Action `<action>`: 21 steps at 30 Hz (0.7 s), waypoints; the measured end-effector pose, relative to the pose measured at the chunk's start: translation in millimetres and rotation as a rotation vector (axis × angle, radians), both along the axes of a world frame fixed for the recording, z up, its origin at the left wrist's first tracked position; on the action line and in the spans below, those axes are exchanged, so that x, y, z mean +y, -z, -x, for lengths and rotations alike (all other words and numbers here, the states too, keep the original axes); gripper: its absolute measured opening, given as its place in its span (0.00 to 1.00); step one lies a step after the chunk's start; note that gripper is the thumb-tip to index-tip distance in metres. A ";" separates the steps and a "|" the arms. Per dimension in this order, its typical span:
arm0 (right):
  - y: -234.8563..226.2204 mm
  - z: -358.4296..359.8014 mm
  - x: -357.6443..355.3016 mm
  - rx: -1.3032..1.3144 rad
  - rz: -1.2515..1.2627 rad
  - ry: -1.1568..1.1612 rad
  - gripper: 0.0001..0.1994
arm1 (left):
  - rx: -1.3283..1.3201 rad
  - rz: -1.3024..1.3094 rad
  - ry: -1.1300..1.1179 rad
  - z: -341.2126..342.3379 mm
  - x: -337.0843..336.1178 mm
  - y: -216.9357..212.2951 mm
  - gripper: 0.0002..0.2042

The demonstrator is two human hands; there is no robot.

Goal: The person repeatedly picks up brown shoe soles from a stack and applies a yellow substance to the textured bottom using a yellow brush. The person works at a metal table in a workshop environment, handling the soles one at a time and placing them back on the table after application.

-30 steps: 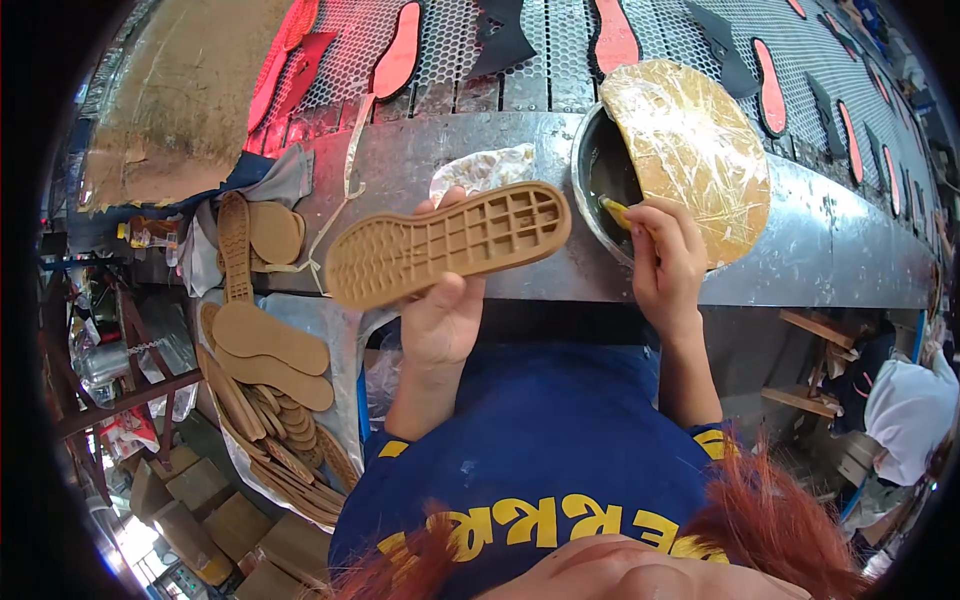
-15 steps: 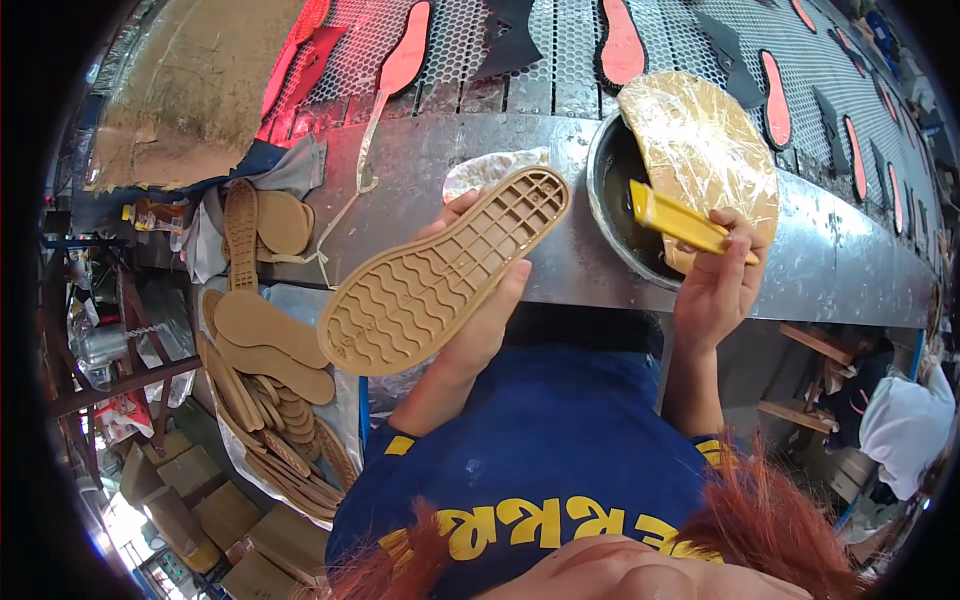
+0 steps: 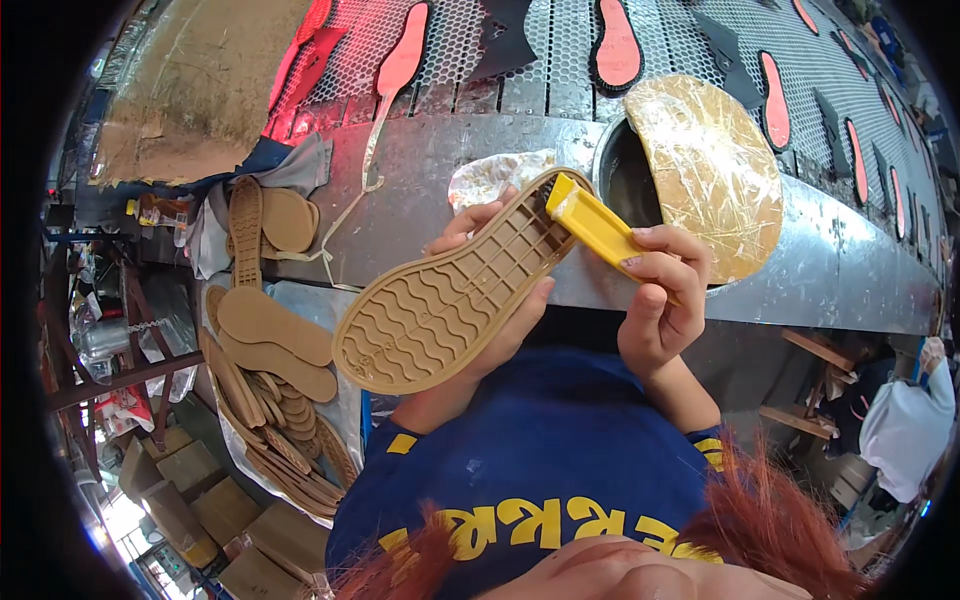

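A tan shoe sole point(image 3: 430, 305), with wavy ridges and a gridded heel, is held tilted above the near edge of the metal table. My left hand point(image 3: 512, 328) grips it from behind, thumb along one side and fingers over the other. Pinched in my right hand point(image 3: 668, 295) is a yellow-handled brush point(image 3: 597, 225), its dark bristles against the gridded heel end. Just beyond the brush sits a round metal pot point(image 3: 612, 135) of dark liquid, partly covered by a tape-wrapped tan board point(image 3: 712, 180).
Pink insoles point(image 3: 618, 50) and black cut pieces point(image 3: 502, 42) lie on a mesh belt point(image 3: 560, 30) at the back. A bag at left holds several tan soles point(image 3: 275, 325). Stained paper point(image 3: 495, 178) rests on the table point(image 3: 420, 150). Another person point(image 3: 905, 430) is at the right.
My right hand has moved left from over the pot, bringing the brush onto the sole's heel. The sole has shifted slightly right and toward me.
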State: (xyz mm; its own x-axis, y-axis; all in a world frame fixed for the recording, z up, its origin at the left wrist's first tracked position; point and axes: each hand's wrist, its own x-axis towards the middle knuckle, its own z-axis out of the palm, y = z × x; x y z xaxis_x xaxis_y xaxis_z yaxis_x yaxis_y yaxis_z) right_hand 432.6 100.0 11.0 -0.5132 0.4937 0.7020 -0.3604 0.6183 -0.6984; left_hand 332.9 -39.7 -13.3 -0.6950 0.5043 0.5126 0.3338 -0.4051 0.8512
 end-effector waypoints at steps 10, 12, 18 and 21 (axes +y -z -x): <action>-13.0 -6.8 -28.0 -0.002 -0.208 -0.246 0.17 | -0.691 -0.278 0.216 3.2 -3.0 -21.3 0.35; -14.7 -5.0 -36.0 0.027 -0.213 -0.365 0.17 | 0.102 0.052 -0.142 1.6 4.5 -4.0 0.35; -14.9 3.7 -37.0 0.082 -0.202 -0.383 0.18 | 0.229 0.276 -0.202 8.8 -1.1 -17.3 0.35; -16.0 5.3 -41.1 0.095 -0.226 -0.396 0.17 | 0.251 0.286 -0.200 12.9 -2.9 -12.3 0.37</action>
